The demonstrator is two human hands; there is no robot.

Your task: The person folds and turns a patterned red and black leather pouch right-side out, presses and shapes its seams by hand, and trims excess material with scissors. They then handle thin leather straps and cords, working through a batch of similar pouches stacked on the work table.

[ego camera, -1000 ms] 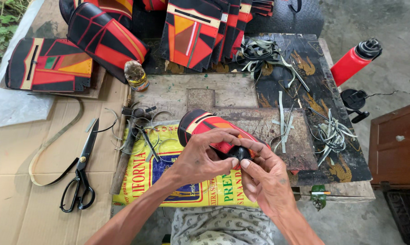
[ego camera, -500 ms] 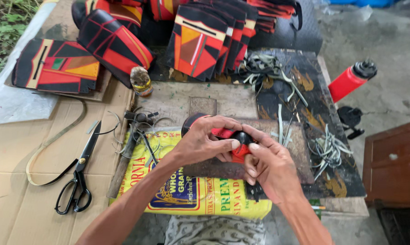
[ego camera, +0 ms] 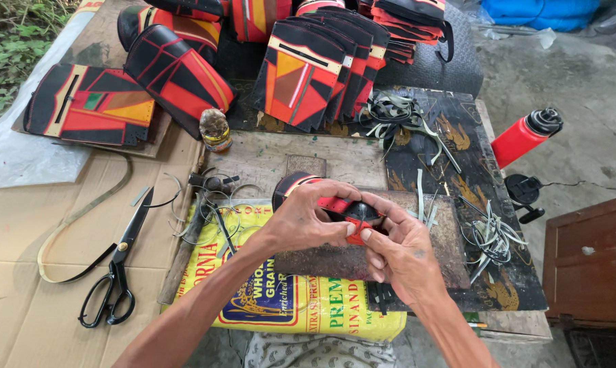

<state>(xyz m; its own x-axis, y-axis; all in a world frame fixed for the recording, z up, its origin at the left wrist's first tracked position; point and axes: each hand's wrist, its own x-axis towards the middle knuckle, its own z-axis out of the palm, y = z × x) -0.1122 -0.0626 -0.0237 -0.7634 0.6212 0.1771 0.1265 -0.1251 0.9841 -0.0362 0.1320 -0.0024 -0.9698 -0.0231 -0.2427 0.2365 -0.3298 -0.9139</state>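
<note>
Both my hands meet over the low wooden work board (ego camera: 274,160). My left hand (ego camera: 306,219) grips a small black, red and orange patchwork piece (ego camera: 291,184) from above. My right hand (ego camera: 398,252) pinches its red and black end (ego camera: 352,212) between thumb and fingers. Most of the piece is hidden under my fingers. Beneath the hands lie a dark worn pad (ego camera: 335,259) and a yellow printed sack (ego camera: 253,300).
Black scissors (ego camera: 117,272) and a tan strap (ego camera: 83,218) lie on cardboard at left. Metal rings (ego camera: 216,197) and a small glue jar (ego camera: 216,131) sit nearby. Stacked patchwork pouches (ego camera: 314,75) fill the back. A red bottle (ego camera: 522,136) and strip offcuts (ego camera: 488,235) lie at right.
The view has shifted slightly. My hands have turned the piece a little; my right fingers now pinch its end lower and further right.
</note>
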